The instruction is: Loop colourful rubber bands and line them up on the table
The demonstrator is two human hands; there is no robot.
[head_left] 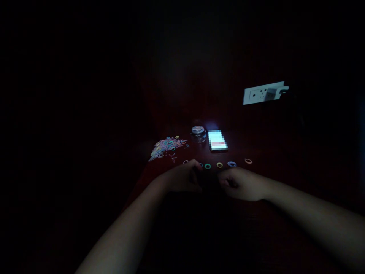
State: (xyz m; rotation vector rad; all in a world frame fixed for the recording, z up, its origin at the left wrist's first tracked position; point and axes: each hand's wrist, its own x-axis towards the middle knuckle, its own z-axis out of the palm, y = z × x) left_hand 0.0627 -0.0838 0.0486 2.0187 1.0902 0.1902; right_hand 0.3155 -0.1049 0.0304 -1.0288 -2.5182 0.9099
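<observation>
My left hand [186, 177] rests low over the dark red table, its fingers bent and a gap showing between finger and thumb; I see nothing held in it. Facing it, my right hand [242, 183] is closed with curled fingers, and shadow hides whatever may be inside. Just beyond both hands runs a row of small elastic hair ties: a green one [207, 166], a yellow one [219, 165], a purple one [232, 164] and an orange one [248, 161]. A blue and a pale one are partly covered by my left hand.
A pile of coloured hair ties [167, 147] lies at the left. Behind the row stand a clear lidded jar [199, 135] and a phone with a lit screen [217, 140]. A white socket panel [258, 95] with a plug is at the upper right. The surroundings are very dark.
</observation>
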